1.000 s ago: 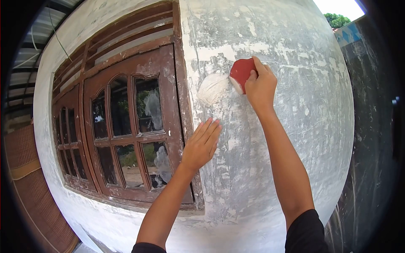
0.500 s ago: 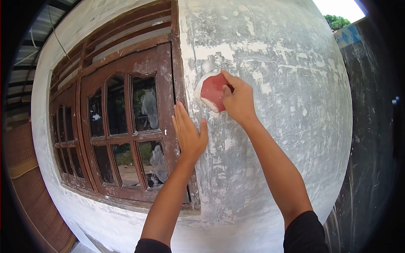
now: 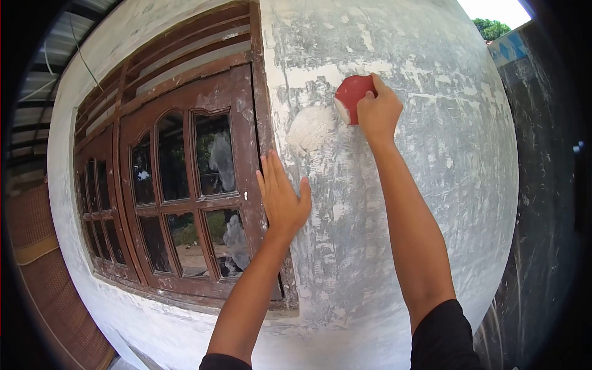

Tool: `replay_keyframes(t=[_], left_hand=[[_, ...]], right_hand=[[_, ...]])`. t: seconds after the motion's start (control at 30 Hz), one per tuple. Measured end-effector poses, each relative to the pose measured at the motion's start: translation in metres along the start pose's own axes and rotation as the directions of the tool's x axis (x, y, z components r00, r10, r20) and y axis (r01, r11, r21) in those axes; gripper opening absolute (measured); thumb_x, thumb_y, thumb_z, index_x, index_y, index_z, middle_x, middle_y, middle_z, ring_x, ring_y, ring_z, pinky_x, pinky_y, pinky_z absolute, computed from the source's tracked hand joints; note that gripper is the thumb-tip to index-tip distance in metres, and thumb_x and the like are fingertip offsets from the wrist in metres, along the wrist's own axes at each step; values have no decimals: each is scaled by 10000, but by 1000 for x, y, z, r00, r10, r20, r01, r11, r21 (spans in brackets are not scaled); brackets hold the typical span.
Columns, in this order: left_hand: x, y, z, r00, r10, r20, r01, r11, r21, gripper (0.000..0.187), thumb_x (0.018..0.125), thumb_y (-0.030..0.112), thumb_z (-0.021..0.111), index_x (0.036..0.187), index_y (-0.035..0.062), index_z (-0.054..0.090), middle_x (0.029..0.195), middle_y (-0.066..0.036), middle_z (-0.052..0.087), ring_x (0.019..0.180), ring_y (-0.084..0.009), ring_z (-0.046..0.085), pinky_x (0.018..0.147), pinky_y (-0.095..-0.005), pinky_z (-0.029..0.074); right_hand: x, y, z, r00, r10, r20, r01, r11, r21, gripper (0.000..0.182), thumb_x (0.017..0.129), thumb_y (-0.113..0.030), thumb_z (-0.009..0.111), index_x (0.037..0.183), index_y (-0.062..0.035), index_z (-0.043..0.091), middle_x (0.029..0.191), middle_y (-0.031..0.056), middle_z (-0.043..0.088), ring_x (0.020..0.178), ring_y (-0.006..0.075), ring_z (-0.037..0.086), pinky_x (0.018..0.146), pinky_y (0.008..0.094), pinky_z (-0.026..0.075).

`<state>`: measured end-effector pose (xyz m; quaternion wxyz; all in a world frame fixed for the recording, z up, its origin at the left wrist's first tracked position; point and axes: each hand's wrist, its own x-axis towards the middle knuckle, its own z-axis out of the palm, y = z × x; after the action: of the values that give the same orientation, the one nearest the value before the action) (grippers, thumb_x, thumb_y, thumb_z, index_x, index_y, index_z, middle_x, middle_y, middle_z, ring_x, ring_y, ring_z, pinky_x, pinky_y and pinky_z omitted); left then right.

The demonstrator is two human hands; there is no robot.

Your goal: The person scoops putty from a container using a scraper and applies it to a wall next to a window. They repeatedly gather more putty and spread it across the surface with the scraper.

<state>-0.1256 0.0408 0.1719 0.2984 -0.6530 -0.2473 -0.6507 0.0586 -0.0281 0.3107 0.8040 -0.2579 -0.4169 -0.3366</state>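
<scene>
two bare hands are being used at a mottled wall (image 3: 425,185). red scraper (image 3: 353,98) is being pinched between thumb and fingers of the right hand (image 3: 379,111), up and right of a pale filler patch (image 3: 310,129); white paste is being borne on its lower-left edge. blade contact with the wall: cannot tell. left hand (image 3: 285,200) is being held flat and unloaded, thumb spread, across the right edge of the brown window (image 3: 128,203). grey is being shown through broken white all over the wall. white smears are being shown on the right panes. the window side is being flanked by a woven brown screen (image 3: 38,216), the far right by a dark panel (image 3: 542,216).
</scene>
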Motion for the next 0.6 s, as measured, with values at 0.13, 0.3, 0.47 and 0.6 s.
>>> replay_keyframes(t=[0.13, 0.3, 0.47, 0.6], left_hand=[[-1, -1, 1, 1000, 6, -5, -6, 1000, -8, 824, 879, 227, 580, 1495, -118, 156, 1537, -306, 267, 1462, -449, 189, 1188, -544, 98], [-1, -1, 0, 1000, 10, -1, -10, 1000, 5, 812, 884, 212, 577, 1495, -118, 156, 1532, -309, 270, 1464, -442, 189, 1193, -530, 90], [-2, 0, 1, 1000, 3, -21, -3, 1000, -12, 827, 866, 229, 587, 1492, -117, 173, 1526, -311, 284, 1459, -453, 197, 1185, -546, 113], [-1, 0, 0, 1000, 5, -23, -5, 1000, 3, 819, 863, 222, 586, 1488, -120, 184, 1519, -314, 293, 1456, -458, 204, 1183, -549, 119]], right_hand=[[-14, -28, -1, 985, -73, 154, 46, 984, 170, 400, 825, -1, 583, 1220, 21, 643, 915, 244, 661, 877, 391, 653, 813, 441, 504], [-24, -20, 14, 942, 43, 333, -66, 996, 59, 402, 836, -3, 576, 1232, 3, 647, 1005, 270, 683, 945, 366, 678, 852, 403, 513], [-14, -18, -14, 994, 58, 92, -69, 990, 124, 408, 872, -16, 587, 1278, -2, 621, 1084, 219, 700, 893, 274, 693, 840, 358, 523], [-44, -29, -3, 920, -32, 390, -51, 978, 201, 414, 873, -21, 573, 1285, -11, 620, 1064, 235, 700, 921, 276, 690, 870, 352, 508]])
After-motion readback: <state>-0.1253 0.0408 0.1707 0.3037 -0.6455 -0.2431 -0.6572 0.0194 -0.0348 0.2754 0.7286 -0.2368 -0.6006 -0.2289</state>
